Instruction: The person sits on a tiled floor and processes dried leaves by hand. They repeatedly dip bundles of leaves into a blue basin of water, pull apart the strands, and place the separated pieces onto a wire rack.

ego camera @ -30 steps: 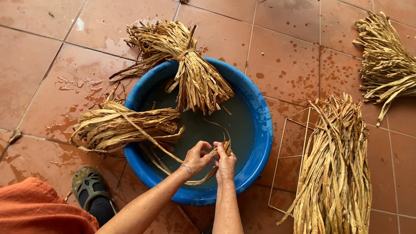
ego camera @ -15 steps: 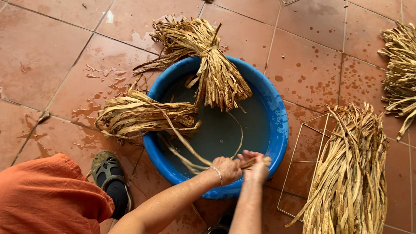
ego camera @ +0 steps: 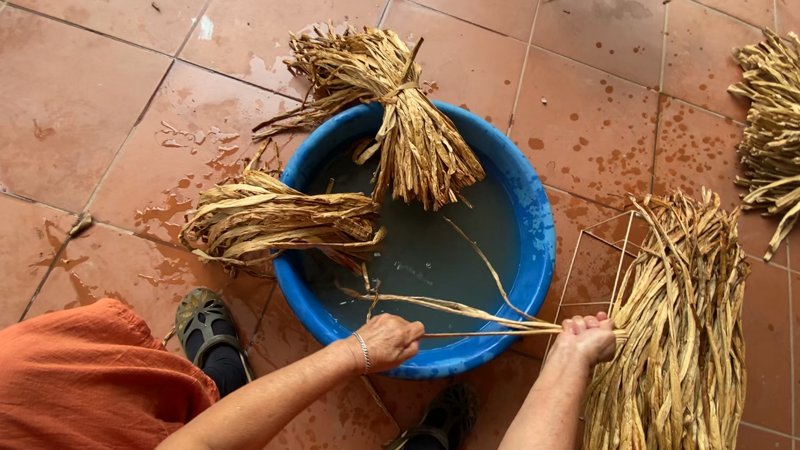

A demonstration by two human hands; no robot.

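Observation:
A blue plastic basin (ego camera: 528, 198) of water stands on the tiled floor. My left hand (ego camera: 390, 340) and my right hand (ego camera: 588, 336) each grip an end of a few wet dried-leaf strands (ego camera: 470, 311), stretched across the basin's near rim. My right hand is over the edge of a loose pile of dried strands (ego camera: 678, 356) on a thin wire frame (ego camera: 590, 261). Two tied bundles rest on the basin rim: one at the back (ego camera: 409, 120), one at the left (ego camera: 275, 219).
Another dried bundle (ego camera: 794, 134) lies at the far right. The terracotta tiles (ego camera: 96, 63) are wet around the basin. My orange-clad knee (ego camera: 58, 388) and dark sandalled feet (ego camera: 208, 329) sit just in front of the basin.
My hands lifted strands out of the water and moved apart. The right hand went right toward the loose pile, pulling the strands out across the rim.

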